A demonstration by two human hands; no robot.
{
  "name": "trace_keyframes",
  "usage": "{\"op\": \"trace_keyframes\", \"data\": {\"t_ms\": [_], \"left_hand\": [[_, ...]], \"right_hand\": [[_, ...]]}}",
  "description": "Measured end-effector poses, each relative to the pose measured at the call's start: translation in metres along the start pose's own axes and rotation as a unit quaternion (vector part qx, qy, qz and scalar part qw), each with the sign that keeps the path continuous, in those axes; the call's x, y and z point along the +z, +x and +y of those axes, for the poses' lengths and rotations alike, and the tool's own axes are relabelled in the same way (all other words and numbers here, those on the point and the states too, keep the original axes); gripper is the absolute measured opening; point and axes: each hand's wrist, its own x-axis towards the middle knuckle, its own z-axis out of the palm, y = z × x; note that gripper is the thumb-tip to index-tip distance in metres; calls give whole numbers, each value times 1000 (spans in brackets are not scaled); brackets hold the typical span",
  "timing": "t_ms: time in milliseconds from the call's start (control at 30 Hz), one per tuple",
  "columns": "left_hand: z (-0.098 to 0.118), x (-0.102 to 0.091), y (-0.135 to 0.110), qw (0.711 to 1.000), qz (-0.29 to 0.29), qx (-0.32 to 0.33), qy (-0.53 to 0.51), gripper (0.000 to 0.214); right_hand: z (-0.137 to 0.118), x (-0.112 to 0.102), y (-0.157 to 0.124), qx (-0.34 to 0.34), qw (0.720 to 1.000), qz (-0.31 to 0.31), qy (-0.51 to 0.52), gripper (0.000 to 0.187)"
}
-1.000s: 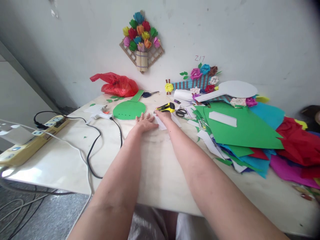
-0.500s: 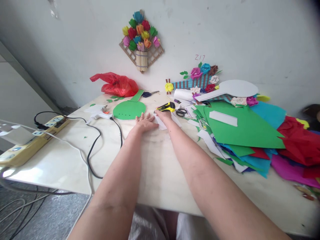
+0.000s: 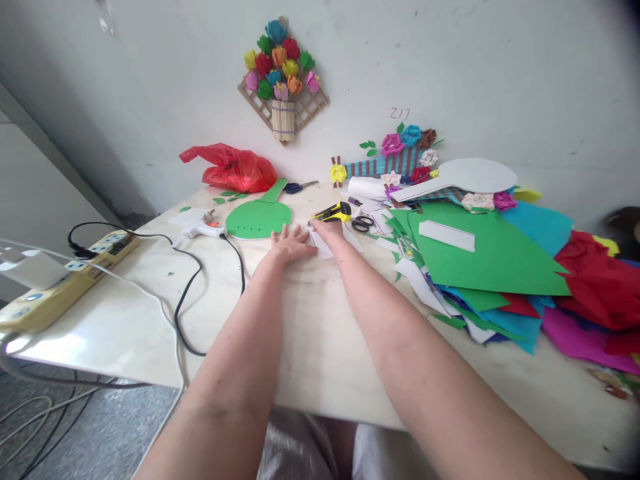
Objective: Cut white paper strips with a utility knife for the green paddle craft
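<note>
My left hand [image 3: 291, 245] lies flat on the table with its fingers spread, its thumb side touching a piece of white paper [image 3: 352, 239]. Over that same paper my right hand [image 3: 326, 231] is bent to the left, its fingers close together and partly hidden, gripping at the sheet. Just beyond the right hand lies a yellow and black utility knife [image 3: 334, 212]. Black-handled scissors [image 3: 363, 224] rest to its right. A green paddle-shaped cutout [image 3: 259, 219] sits beyond my left hand, with a row of dark dots near its front edge.
A white glue gun [image 3: 203, 232] and its black cord lie at left, near a yellow power strip [image 3: 53, 293]. A red plastic bag [image 3: 237, 170] stands at the back. Green sheets [image 3: 480, 267], a white cutout [image 3: 475, 175] and coloured paper scraps cover the right side.
</note>
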Motion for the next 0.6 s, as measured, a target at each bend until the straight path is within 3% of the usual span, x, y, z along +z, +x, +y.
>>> {"op": "trace_keyframes", "data": {"t_ms": [600], "left_hand": [[-2,2,4,1000,-1,2,-11,83]], "right_hand": [[1,1,0,-4,1000,14,-1,21]]}}
